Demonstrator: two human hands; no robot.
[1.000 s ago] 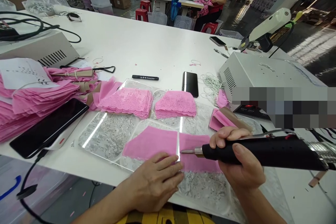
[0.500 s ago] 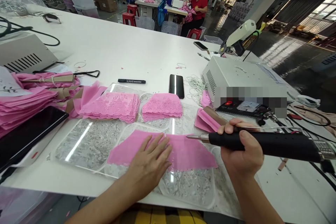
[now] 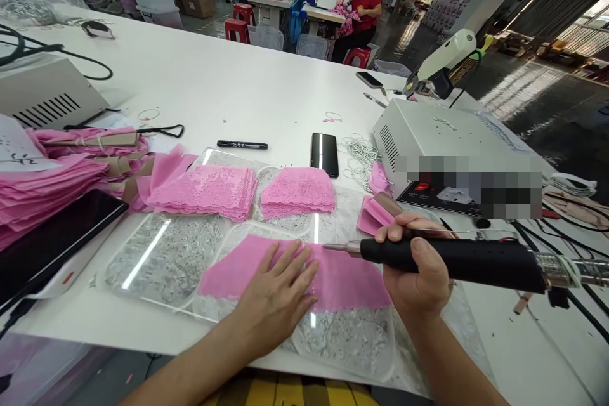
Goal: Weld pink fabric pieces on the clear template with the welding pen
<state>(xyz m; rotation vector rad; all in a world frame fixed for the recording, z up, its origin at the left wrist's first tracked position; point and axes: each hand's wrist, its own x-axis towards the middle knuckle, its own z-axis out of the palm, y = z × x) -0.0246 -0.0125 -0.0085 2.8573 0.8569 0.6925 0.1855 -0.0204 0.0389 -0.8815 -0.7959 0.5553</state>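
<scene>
"The black tool has shifted left along the far edge of the flat pink cloth; its tip is nearer the left hand than half a second ago."

"And the cloth itself?"

"Lying on the clear board. Well to the left of the cloth I see a bundle of pink pieces, with a large dark phone in front of that."

"What about the lace?"

"The bigger lace stack sits beyond the cloth's left end. Next comes the left hand, palm down on the cloth, fingers fanned. The smaller lace stack is past the middle of its far edge."

"And the right hand?"

"Wrapped around the tool's handle by the cloth's right end. From here I can't tell whether the tip touches the cloth."

"Beyond and right of the cloth there's a grey box."
</scene>
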